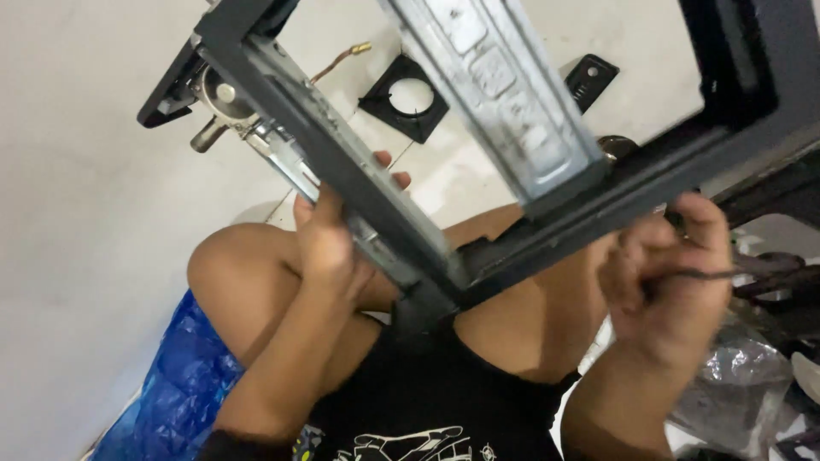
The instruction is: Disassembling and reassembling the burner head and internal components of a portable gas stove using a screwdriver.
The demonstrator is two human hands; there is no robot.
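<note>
A black square ring [408, 96] lay on the floor [77, 213] behind; your left hand [329, 243] clamped the dark, scuffed metal frame [342, 162], your right hand [675, 273] closed around a thin tool [726, 275].

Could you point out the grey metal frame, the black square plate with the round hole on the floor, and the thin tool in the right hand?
Grey metal frame [359, 183], head view, on its left bar.
Black square plate [384, 101], head view, on its left border.
Thin tool [705, 275], head view, on its dark shaft beside the right hand [670, 277].

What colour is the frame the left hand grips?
Dark grey, nearly black. The frame shows best in the head view, where the left hand wraps its bar.
</note>
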